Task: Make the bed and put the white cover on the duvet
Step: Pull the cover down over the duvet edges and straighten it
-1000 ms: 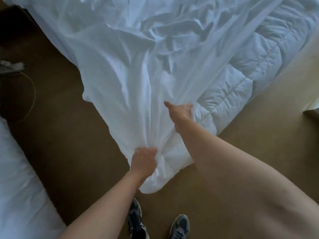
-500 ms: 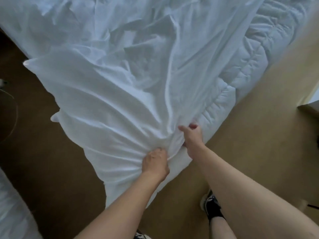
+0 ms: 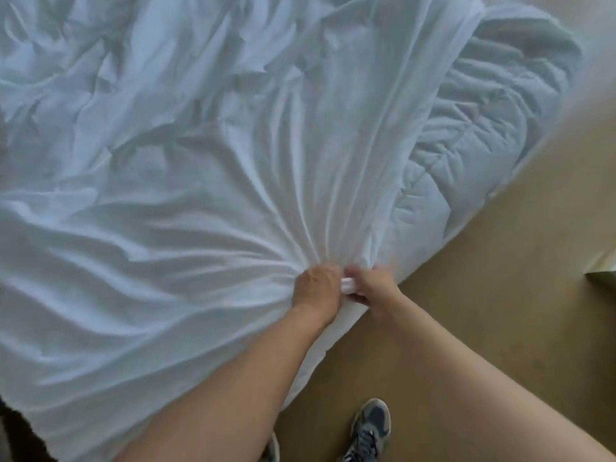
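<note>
A crumpled white cover (image 3: 200,201) spreads over most of the view. Its folds fan out from one bunched corner near the lower middle. My left hand (image 3: 315,288) is closed on that bunched fabric. My right hand (image 3: 370,285) sits right beside it, touching, and pinches the same corner. The quilted white duvet (image 3: 483,128) lies bare along the cover's right side, partly under it. How far the duvet reaches inside the cover is hidden.
Tan carpet floor (image 3: 500,311) runs along the right and bottom. My shoe (image 3: 370,428) stands on it near the bottom edge. A dark furniture corner (image 3: 603,278) shows at the right border. A dark patch of floor lies at the bottom left.
My hands have come together on the bunched corner, the right hand moving in from the duvet's edge. The cover now spreads wider to the left, and the view has shifted closer.
</note>
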A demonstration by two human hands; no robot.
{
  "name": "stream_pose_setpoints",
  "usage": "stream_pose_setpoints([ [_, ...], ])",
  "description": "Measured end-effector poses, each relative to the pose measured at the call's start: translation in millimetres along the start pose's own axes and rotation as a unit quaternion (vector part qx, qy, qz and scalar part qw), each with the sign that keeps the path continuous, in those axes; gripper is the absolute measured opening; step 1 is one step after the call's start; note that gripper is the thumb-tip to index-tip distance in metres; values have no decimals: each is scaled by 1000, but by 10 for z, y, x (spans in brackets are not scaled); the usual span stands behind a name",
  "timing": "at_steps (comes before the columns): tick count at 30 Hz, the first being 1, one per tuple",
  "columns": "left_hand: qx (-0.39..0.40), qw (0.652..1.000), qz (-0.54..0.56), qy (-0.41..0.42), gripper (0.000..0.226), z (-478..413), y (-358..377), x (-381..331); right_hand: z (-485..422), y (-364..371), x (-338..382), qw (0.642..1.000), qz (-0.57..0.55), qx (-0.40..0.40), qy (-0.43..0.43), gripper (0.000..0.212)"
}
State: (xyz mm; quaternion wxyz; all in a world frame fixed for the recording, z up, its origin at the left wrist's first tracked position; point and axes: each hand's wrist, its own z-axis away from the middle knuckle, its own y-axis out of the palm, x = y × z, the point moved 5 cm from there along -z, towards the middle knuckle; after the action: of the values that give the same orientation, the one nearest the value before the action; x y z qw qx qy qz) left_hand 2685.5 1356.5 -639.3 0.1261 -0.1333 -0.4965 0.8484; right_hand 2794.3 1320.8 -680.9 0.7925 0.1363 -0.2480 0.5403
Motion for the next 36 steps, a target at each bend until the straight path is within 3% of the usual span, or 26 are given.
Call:
stream_pose_setpoints([
  [3,131,989,70,8,17,98,174,-189,-290,-331,724,997,-32,-22,-62,8],
  [4,175,981,89,10,16,102,184,-218,-383,-398,1050,995,-63,-6,-79,14],
  [6,204,972,118,17,38,-26,77,-341,-720,-526,1577,986,-133,12,-104,43],
  [8,80,989,121,8,60,-447,-286,-509,-944,-633,1845,983,-153,12,-102,54],
  [10,-72,992,100,-4,73,-1045,-767,-722,-1028,-726,1910,989,-124,39,-69,45],
  [11,-94,991,98,-7,75,-1351,-948,-853,-1067,-785,1918,992,-109,53,-45,35],
  [15,57,990,127,-30,34,-2013,-841,-1449,-1465,-1247,2605,991,-123,52,-28,23],
  [17,113,985,131,-24,27,-1938,-653,-1670,-1657,-1501,3262,986,-147,66,-47,19],
  [20,64,981,174,-60,33,-2172,-857,-1779,-1906,-1766,3956,975,-178,115,-63,27],
  [22,-20,974,210,-76,41,-2614,-1259,-1909,-2012,-1889,4112,973,-174,145,-41,35],
  [25,-97,962,249,-60,55,-3396,-1932,-2366,-2191,-2084,4275,946,-237,222,12,69],
  [27,-88,951,280,-95,45,-3766,-2126,-2749,-2319,-2270,4566,923,-278,265,21,81],
  [30,-58,949,279,-135,33,-3916,-2120,-3300,-2648,-2593,5063,924,-298,239,31,80],
  [32,-95,945,273,-153,40,-4077,-2174,-3420,-2937,-2782,5320,927,-309,208,36,82],
  [36,-209,935,201,-203,52,-4841,-2661,-3430,-3288,-2981,5756,908,-361,210,23,56],
])
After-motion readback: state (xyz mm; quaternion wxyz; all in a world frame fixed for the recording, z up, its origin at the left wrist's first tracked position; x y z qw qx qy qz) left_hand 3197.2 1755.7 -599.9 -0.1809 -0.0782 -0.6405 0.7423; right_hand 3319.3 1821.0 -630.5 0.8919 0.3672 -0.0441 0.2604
